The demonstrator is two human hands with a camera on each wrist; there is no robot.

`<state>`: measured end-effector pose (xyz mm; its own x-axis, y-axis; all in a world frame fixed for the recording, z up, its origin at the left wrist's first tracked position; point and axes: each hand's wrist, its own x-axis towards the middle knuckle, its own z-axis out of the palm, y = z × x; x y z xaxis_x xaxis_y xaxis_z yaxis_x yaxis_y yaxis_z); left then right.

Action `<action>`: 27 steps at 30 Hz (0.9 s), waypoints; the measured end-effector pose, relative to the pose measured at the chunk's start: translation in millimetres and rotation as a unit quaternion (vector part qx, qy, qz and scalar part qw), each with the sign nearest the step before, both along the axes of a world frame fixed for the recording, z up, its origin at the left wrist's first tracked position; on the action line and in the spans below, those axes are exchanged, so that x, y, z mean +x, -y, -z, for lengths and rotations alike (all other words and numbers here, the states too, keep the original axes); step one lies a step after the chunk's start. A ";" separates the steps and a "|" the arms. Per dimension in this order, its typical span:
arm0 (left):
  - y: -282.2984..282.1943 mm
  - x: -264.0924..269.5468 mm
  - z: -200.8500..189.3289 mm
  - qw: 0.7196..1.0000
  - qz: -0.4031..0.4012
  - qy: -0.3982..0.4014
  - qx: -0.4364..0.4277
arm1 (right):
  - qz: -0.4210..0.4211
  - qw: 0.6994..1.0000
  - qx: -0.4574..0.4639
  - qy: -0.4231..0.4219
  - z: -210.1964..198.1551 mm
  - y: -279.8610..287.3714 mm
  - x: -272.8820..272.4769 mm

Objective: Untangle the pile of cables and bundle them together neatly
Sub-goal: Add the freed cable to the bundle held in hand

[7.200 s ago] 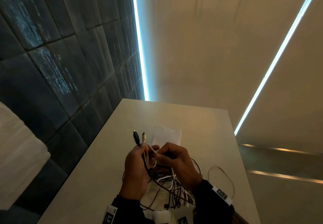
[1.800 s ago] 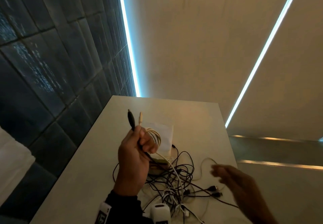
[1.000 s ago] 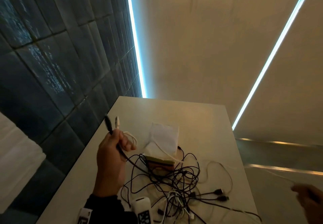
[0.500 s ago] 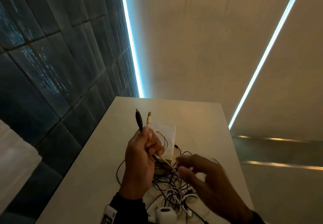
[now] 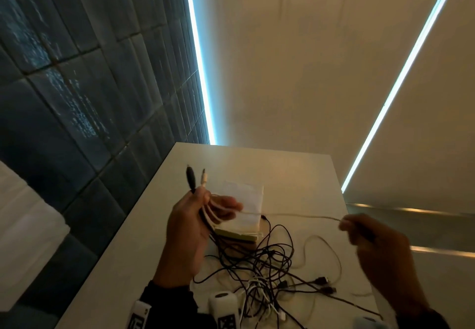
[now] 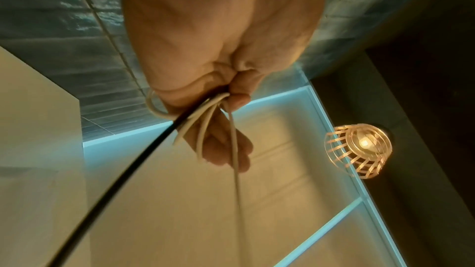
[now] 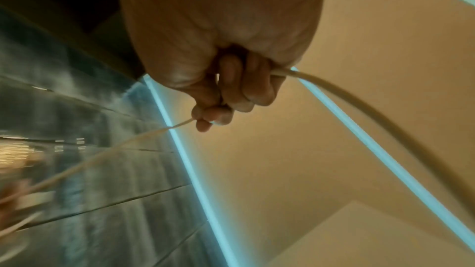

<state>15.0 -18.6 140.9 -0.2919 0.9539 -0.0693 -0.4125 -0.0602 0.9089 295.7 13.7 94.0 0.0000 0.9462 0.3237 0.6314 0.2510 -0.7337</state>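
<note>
My left hand (image 5: 203,208) is raised over the table and grips a black cable (image 5: 190,178) and a white cable (image 5: 203,177), their plug ends sticking up past the fingers. White loops hang from that fist (image 6: 205,117). My right hand (image 5: 359,228) is out to the right and pinches the white cable (image 5: 295,215), which runs taut between the two hands. In the right wrist view the white cable (image 7: 334,92) passes through the curled fingers (image 7: 236,88). A tangled pile of black and white cables (image 5: 259,267) lies on the table below the hands.
A small white and tan box (image 5: 244,215) stands on the white table (image 5: 295,174) behind the pile. A dark tiled wall (image 5: 77,84) runs along the table's left edge. Loose plugs (image 5: 323,283) lie at the right of the pile. A lit cage lamp (image 6: 359,147) shows in the left wrist view.
My right hand has moved from close beside the left hand out to the right, drawing the white cable taut. The left hand keeps its hold on both cable ends.
</note>
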 end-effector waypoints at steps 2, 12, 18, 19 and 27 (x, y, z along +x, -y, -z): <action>1.1 -17.4 -0.3 0.999 -0.027 0.020 0.010 | 0.081 0.996 -0.019 0.021 9.9 -4.1 38.6; -8.3 11.9 6.1 0.989 -0.012 0.137 0.061 | -0.032 0.929 -0.301 0.215 67.5 -0.5 60.3; -9.4 38.8 3.0 0.991 0.026 0.120 0.048 | -0.201 0.974 -0.100 -0.044 -4.3 19.4 -48.9; -9.3 41.8 2.4 0.992 0.029 0.112 0.042 | -0.224 0.970 -0.079 -0.053 -12.1 23.9 -64.4; -2.7 40.2 -1.8 0.990 0.087 0.110 0.007 | -0.199 0.980 0.026 0.006 -9.7 16.2 -86.5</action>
<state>55.1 -15.9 142.6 -0.1028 0.9898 -0.0988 -0.6054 0.0166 0.7958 209.2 -2.5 103.7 -0.3695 0.8528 0.3691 0.4839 0.5157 -0.7071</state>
